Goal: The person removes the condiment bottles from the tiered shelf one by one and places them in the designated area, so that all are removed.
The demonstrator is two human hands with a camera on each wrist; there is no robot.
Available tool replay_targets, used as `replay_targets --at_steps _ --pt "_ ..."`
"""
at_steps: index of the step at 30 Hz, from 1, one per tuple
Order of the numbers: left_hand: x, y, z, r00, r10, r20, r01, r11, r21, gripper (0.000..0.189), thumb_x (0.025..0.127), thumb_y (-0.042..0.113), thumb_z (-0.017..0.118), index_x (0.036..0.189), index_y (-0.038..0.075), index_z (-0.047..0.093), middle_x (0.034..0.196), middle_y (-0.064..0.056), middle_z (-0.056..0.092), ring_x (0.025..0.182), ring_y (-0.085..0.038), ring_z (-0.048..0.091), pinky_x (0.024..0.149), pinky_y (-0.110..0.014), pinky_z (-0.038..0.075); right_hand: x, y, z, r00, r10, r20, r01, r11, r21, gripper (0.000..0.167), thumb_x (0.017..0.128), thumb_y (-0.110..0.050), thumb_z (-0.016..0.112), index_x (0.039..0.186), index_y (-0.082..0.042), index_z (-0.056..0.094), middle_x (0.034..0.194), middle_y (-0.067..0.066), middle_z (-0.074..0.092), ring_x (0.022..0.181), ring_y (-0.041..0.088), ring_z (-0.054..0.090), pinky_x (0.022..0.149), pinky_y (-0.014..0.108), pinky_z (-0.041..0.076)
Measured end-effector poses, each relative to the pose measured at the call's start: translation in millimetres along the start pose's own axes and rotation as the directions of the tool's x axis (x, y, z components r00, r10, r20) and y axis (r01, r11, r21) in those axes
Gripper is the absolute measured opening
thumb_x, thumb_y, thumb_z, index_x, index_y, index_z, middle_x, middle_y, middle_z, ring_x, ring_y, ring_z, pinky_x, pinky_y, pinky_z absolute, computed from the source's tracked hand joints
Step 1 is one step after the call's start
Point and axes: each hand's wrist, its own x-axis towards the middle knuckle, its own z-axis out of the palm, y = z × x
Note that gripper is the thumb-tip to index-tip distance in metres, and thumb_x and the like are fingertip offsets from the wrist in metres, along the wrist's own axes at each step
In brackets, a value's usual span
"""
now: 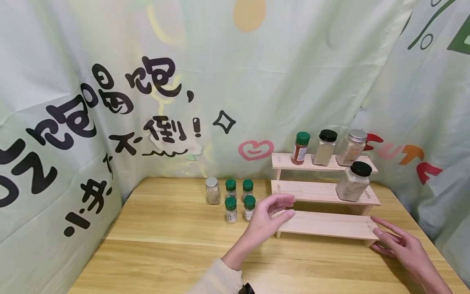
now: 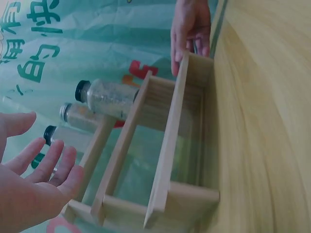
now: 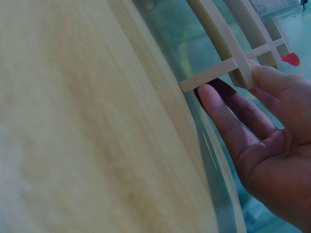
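A three-tier wooden display rack (image 1: pixel 324 223) stands on the table. My right hand (image 1: pixel 407 249) holds the right end of its lowest tier, thumb at the board's edge and other fingers by the end leg (image 3: pixel 209 75). Near the tier's left end my left hand (image 1: pixel 269 216) hovers with loosely bent fingers and nothing in them; the left wrist view shows it apart from the rack. On the top tier stand a green-capped bottle of red spice (image 1: pixel 300 149), a black-lidded jar (image 1: pixel 324 148) and a silver-lidded jar (image 1: pixel 351 148). A larger black-lidded jar (image 1: pixel 353 183) sits on the middle tier's right side.
Left of the rack, several small green-capped spice bottles (image 1: pixel 231 210) stand grouped on the wooden table (image 1: pixel 165 241). A silver-lidded jar (image 1: pixel 213 192) stands beside them. Printed cloth (image 1: pixel 205 81) hangs behind the table and along its sides.
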Motion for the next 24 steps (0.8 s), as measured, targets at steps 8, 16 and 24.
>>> replay_targets --at_steps 8,16,24 --pt "24.4 1.1 25.9 1.000 0.010 0.008 -0.010 1.000 -0.004 0.034 0.098 0.006 0.069 0.131 -0.002 0.062 0.128 -0.021 0.065 0.119 -0.035 0.063 0.107 -0.044 0.050 0.8 1 -1 1.000 -0.013 0.003 0.013 1.000 0.006 0.040 0.104 -0.005 0.058 0.140 -0.020 0.065 0.124 -0.030 0.063 0.105 -0.008 0.064 0.074 0.036 0.063" --pt "51.3 3.5 48.4 0.999 0.036 -0.012 -0.036 0.999 0.039 0.035 0.096 0.006 0.071 0.130 0.002 0.064 0.126 -0.016 0.068 0.117 -0.023 0.067 0.102 -0.032 0.053 2.7 0 -1 1.000 -0.030 0.008 0.030 0.999 0.019 0.041 0.104 -0.003 0.057 0.141 -0.019 0.064 0.125 -0.029 0.063 0.105 -0.006 0.065 0.075 0.036 0.063" --pt "78.1 5.5 66.4 1.000 -0.008 -0.009 0.008 0.999 0.046 0.034 0.097 0.009 0.072 0.130 0.006 0.065 0.125 -0.012 0.070 0.114 -0.007 0.065 0.101 -0.026 0.052 0.5 0 0 1.000 0.005 -0.012 -0.005 1.000 0.005 0.040 0.104 -0.005 0.059 0.140 -0.021 0.065 0.123 -0.031 0.063 0.102 -0.006 0.066 0.074 0.036 0.063"
